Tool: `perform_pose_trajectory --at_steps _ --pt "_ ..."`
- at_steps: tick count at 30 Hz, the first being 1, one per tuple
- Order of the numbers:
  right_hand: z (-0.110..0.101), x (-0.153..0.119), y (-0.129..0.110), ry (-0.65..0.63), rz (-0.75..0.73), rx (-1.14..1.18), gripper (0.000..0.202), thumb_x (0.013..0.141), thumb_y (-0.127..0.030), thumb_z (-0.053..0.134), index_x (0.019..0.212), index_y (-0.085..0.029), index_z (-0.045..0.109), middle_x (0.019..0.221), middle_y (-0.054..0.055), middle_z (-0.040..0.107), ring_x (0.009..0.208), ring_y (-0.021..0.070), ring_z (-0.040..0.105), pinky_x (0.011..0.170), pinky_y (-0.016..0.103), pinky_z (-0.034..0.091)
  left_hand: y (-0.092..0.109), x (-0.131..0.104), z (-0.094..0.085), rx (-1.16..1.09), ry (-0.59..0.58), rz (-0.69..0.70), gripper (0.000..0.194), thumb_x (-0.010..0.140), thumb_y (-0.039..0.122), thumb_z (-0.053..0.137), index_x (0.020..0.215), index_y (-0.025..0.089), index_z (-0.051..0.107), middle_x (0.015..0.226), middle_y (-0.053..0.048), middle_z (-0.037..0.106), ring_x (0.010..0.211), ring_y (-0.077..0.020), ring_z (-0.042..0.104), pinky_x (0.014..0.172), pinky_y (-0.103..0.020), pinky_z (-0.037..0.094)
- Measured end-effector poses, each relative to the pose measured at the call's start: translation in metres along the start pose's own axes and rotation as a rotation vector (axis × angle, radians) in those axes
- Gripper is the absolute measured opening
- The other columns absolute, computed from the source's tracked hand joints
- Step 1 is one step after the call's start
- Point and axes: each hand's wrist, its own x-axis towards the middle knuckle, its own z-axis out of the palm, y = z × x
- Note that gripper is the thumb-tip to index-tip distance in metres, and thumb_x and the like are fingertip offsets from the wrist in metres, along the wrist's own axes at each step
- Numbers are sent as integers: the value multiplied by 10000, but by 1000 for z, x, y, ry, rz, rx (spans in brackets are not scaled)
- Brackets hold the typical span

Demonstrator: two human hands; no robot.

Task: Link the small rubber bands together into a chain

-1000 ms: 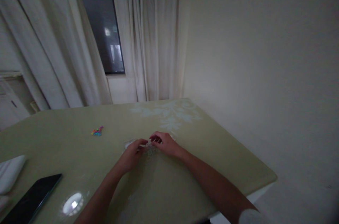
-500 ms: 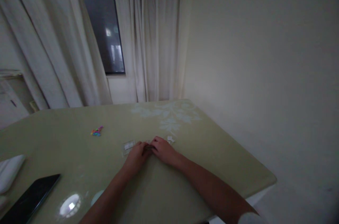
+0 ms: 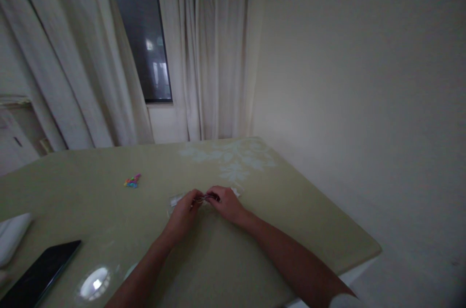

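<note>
Between my two hands is a small bundle of thin wiry strands [image 3: 203, 198], too small and dim to name more exactly. My left hand [image 3: 185, 210] pinches its left end, with thumb and fingers pressed together. On the other end, the fingers of my right hand [image 3: 226, 204] are closed in the same way. Just beyond my left hand lies a clear plastic packet [image 3: 176, 199] with a whitish label, partly covered by the hand. A small white piece [image 3: 235, 192] shows behind my right hand, also partly hidden.
Several small bright-coloured pieces [image 3: 132, 181] lie in a heap farther left on the green table [image 3: 291, 220]. A black tablet-like slab [image 3: 41, 274] and a white object [image 3: 13, 237] are at the near left. Curtains and a wall stand behind the table.
My hands have drawn slightly apart and tilted up, so more of the strands shows between my fingertips. My right hand now covers more of the white piece.
</note>
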Motion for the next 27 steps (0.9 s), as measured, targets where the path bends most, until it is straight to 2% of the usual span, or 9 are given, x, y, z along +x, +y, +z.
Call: perform_pose_trajectory --at_steps 7,11,13,15,17,20,23,25,27 --pt "-6 2 -1 -8 -15 100 148 999 -262 629 1046 -185 746 944 38 741 851 160 663 777 251 479 5 -1 -18 -127 -112 -29 340 818 165 443 1092 192 642 1090 -110 755 950 -214 735 833 -326 572" --pt "-9 1 5 -40 -20 28 207 972 -299 662 1122 -172 727 1053 73 720 874 166 669 822 277 513 6 -5 -22 12 -135 -43 314 894 248 451 1116 193 665 1131 -123 757 966 -232 736 895 -355 553" --pt "-10 -1 9 -75 -45 -40 387 911 -366 739 1238 -166 683 1173 107 688 978 199 668 902 315 519 4 -9 -18 140 -149 -65 340 892 285 520 1188 194 661 1209 -136 730 980 -250 729 926 -377 537" --pt "-8 -2 12 -118 -85 -128 614 843 -412 800 1366 -160 602 1322 148 626 1183 258 606 1029 369 477 3 -11 -11 257 -156 -73 465 831 278 627 1287 185 626 1324 -167 672 1103 -292 692 996 -403 502" --pt "-4 -2 13 -165 -104 -216 718 820 -393 809 1436 -147 535 1432 178 560 1325 298 510 1118 411 408 3 -11 -4 315 -158 -57 599 777 245 687 1362 172 580 1404 -191 616 1256 -328 612 1076 -417 445" --pt "3 1 11 -216 -99 -318 535 874 -291 730 1363 -129 586 1389 180 600 1274 295 538 1111 421 398 7 -7 5 290 -181 -35 635 784 197 656 1408 189 535 1359 -162 642 1257 -302 606 1074 -386 437" --pt "4 2 7 -253 -126 -351 283 932 -206 637 1203 -129 669 1213 149 683 1152 258 590 1046 387 430 12 -4 8 275 -182 -49 520 808 192 621 1327 169 582 1240 -145 669 1136 -279 651 985 -352 480" --pt "-2 2 6 -275 -139 -319 233 931 -188 637 1152 -133 686 1157 133 692 1112 244 600 1003 358 453 13 -4 8 282 -178 -60 425 830 205 603 1252 160 619 1198 -146 665 1088 -273 658 945 -346 491" --pt "-12 0 8 -299 -142 -254 266 915 -225 685 1167 -141 690 1160 125 687 1115 240 605 989 341 465 12 -6 7 274 -186 -50 380 850 226 590 1224 180 636 1184 -135 663 1054 -263 665 927 -339 495"
